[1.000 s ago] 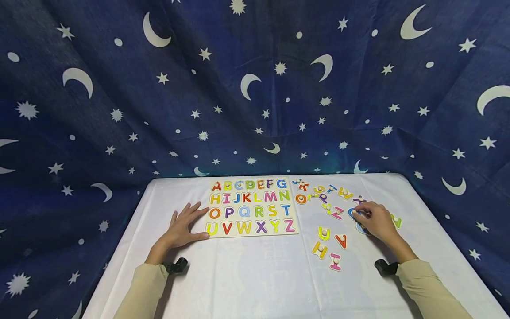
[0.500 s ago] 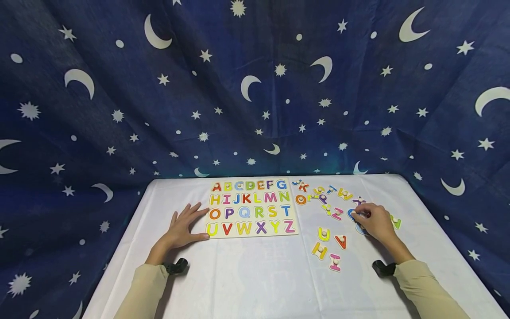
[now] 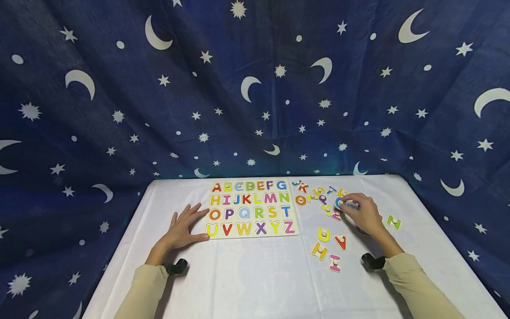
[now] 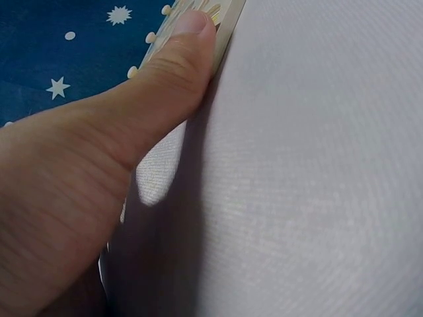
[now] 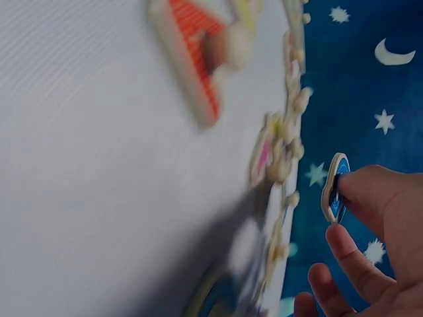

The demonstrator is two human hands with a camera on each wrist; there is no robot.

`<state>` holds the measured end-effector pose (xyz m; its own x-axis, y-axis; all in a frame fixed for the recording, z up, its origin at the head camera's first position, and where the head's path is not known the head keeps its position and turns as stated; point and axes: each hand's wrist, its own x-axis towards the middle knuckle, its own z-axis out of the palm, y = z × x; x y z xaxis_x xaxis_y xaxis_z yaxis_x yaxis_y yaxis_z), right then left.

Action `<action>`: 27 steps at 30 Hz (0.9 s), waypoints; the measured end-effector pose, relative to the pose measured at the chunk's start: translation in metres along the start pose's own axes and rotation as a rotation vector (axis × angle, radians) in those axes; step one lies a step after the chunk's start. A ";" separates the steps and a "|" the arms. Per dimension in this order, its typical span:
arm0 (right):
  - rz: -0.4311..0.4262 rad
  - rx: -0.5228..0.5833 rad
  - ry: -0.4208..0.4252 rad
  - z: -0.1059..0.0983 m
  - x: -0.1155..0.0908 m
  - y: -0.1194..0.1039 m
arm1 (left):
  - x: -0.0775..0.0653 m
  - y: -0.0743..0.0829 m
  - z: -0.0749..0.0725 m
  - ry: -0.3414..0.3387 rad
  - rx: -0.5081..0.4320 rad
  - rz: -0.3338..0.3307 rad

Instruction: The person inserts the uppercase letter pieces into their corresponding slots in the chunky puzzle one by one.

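My left hand [image 3: 184, 227] lies spread at the left edge of the wooden alphabet puzzle board [image 3: 252, 219]. Its thumb [image 4: 188, 49] rests on the board's near corner in the left wrist view. Knobs stand on letters A to F in the board's top row; the other letters show flat. Off the table to the right, my right hand [image 3: 363, 213] pinches a blue letter puzzle piece [image 3: 338, 203] by its knob between thumb and forefinger. The right wrist view shows this blue piece edge-on, raised above the cloth, with the other fingers loosely curled below.
Loose knobbed letters lie right of the board, among them an orange O [image 3: 300, 200], yellow U [image 3: 323, 235], red A-shaped or V-shaped piece [image 3: 341, 242], orange H [image 3: 319, 251], pink I [image 3: 334, 263] and green N [image 3: 393, 222]. A starry blue curtain [image 3: 223, 110] hangs behind the table.
My right hand has lifted the blue letter piece and carried it left, over the loose letters. The green N is now fully uncovered. My left hand has stayed at the board.
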<state>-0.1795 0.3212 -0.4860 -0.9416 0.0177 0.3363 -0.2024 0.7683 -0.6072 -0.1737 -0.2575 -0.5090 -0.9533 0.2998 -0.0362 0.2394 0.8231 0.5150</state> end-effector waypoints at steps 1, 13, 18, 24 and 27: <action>0.001 0.010 -0.004 0.003 0.002 -0.003 | 0.000 0.000 0.000 0.000 0.001 -0.002; -0.095 0.159 -0.046 0.042 0.035 -0.044 | -0.001 -0.001 0.000 0.002 -0.004 -0.005; -0.071 0.179 -0.101 0.054 0.049 -0.062 | -0.001 -0.001 0.000 0.003 0.000 -0.003; -0.036 0.181 -0.174 0.069 0.067 -0.081 | -0.001 0.001 -0.001 0.006 0.001 0.007; -0.045 0.175 -0.185 0.077 0.075 -0.087 | -0.001 0.003 -0.001 0.005 0.003 0.007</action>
<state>-0.2530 0.2066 -0.4631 -0.9604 -0.1436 0.2386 -0.2738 0.6431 -0.7152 -0.1720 -0.2564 -0.5064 -0.9525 0.3031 -0.0284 0.2464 0.8224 0.5128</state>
